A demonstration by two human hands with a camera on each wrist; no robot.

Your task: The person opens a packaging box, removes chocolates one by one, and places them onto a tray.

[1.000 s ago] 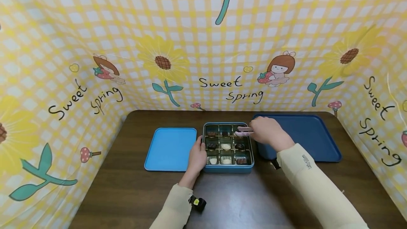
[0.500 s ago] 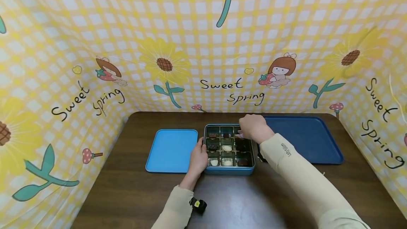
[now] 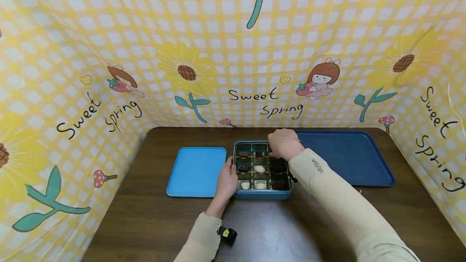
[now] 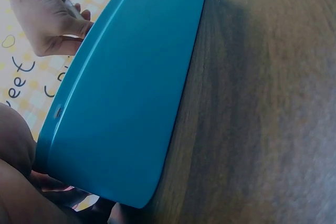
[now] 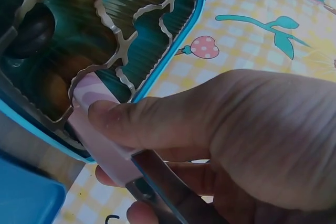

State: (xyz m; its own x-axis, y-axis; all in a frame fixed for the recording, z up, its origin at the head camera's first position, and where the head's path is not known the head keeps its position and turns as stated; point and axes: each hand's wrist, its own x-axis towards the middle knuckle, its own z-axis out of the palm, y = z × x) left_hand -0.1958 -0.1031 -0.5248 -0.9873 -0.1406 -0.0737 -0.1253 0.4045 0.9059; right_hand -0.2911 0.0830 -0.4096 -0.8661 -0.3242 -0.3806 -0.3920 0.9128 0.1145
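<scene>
A blue tin box (image 3: 263,195) with a gold divided insert holds several dark and white chocolates, one of them a white chocolate (image 3: 259,169) in the middle compartment. My left hand (image 3: 227,179) grips the box's left side. Over the far right compartment, my right hand (image 3: 285,144) holds small tongs (image 5: 160,182) with metal arms and pink tips. In the right wrist view the pink tips reach down into a corner compartment, and what lies at their ends is hidden. A round dark chocolate (image 5: 32,31) sits in the compartment beside it.
To the left of the box lies a light blue shallow tray or lid (image 3: 198,172). A larger dark blue tray (image 3: 349,159) stands at the right, partly behind my right arm. Yellow checked cloth (image 3: 262,51) hangs behind and beside the wooden table (image 3: 145,229).
My right hand has moved left and over the box's far right corner, turning so that the tongs, seen sideways before, now point down into the compartment. My left hand stays on the box.
</scene>
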